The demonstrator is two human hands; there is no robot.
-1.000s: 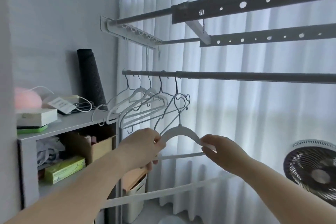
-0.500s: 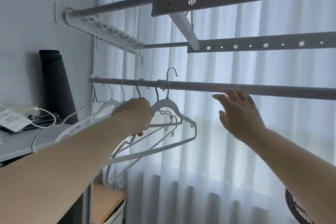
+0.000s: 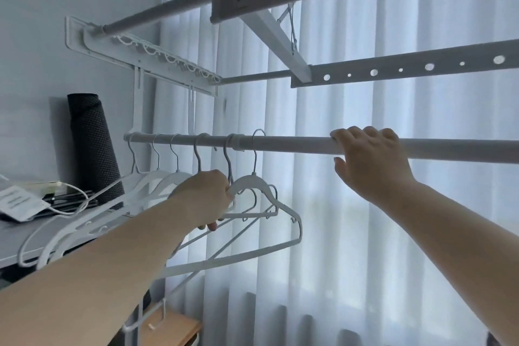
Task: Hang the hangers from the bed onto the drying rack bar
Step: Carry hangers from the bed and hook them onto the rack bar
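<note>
Hanger (image 3: 264, 191), curved white plastic, gripped by left hand (image 3: 205, 196); smooth round bar (image 3: 295, 143) at 12 o'clock, clasped by right hand (image 3: 370, 160).

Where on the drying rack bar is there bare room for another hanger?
Bare: the bar between the hook of the hanger gripped by the left hand and the right hand holding the bar, and right of that hand to the frame edge. Crowded: the left end, five other hooks bunched.

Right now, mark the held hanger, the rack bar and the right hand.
held hanger (image 3: 262, 182): head view, its shoulder.
rack bar (image 3: 295, 144): head view, bare middle stretch.
right hand (image 3: 370, 161): head view, back of hand.
</note>
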